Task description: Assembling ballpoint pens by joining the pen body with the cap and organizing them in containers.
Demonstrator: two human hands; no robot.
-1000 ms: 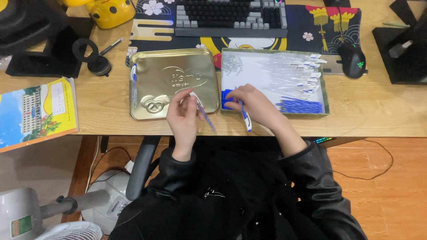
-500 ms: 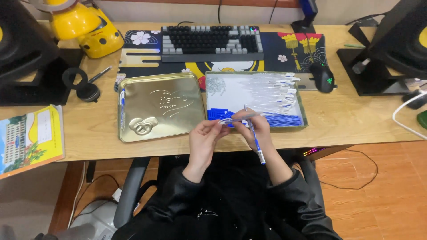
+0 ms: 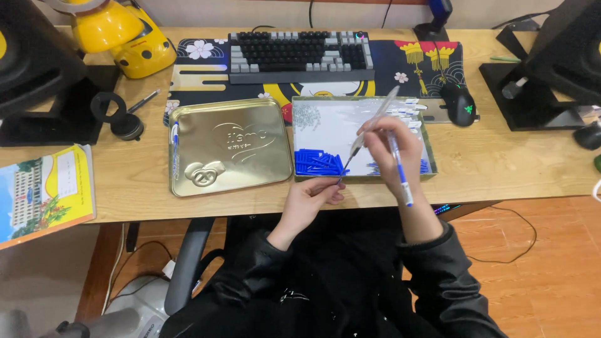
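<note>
My right hand [image 3: 395, 149] grips a clear pen barrel [image 3: 377, 114] that slants from upper right down to lower left over an open tin box [image 3: 358, 177]. The same hand also holds a finished pen with a blue cap [image 3: 401, 174], pointing down toward me. My left hand [image 3: 311, 199] is at the desk's front edge, and its fingertips pinch the lower tip of the clear barrel. Inside the box, a heap of blue caps [image 3: 319, 163] lies at the near left and several clear pen parts [image 3: 410, 109] lie at the far right.
A gold tin lid [image 3: 225, 145] lies left of the box with one pen [image 3: 174, 150] on its left rim. Behind are a keyboard [image 3: 299, 55], a black mouse [image 3: 459, 103] and a patterned desk mat. A picture book [image 3: 44, 191] sits left; black stands flank both sides.
Both hands have risen from the desk edge toward the box. The right hand now holds a clear barrel over the box, and the left hand has reached to its tip.
</note>
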